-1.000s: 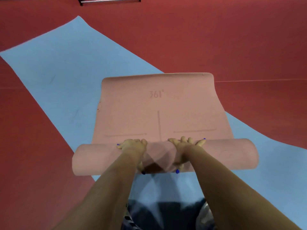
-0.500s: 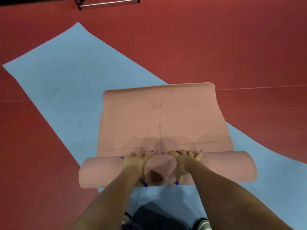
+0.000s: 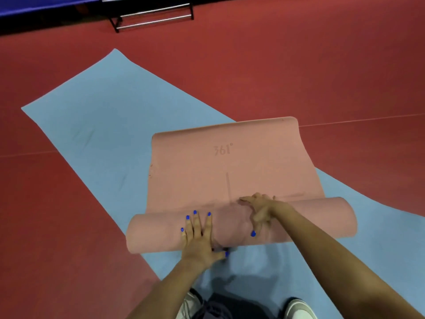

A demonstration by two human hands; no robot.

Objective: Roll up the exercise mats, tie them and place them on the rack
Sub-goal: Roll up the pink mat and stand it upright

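A pink exercise mat point(image 3: 227, 157) lies partly rolled on top of a flat light blue mat point(image 3: 96, 116). Its rolled part point(image 3: 156, 233) runs across the near end, with the "361°" mark on the flat part beyond. My left hand point(image 3: 199, 236) presses on the roll with straight, spread fingers, the thumb at the roll's near side. Over the top of the roll, my right hand point(image 3: 259, 210) rests with its fingers at the fold line and its thumb on the near face. The right hand is a little blurred.
Red floor point(image 3: 322, 65) surrounds the mats, with a thin line across it. A black metal rack point(image 3: 151, 17) with silver bars stands at the far top, next to a blue edge point(image 3: 34, 5). My shoes point(image 3: 296, 309) show at the bottom.
The roll has advanced along the pink mat, leaving less flat part. My left hand drew back onto the roll's near side and spread flat. The view tilted up, showing more of the rack.
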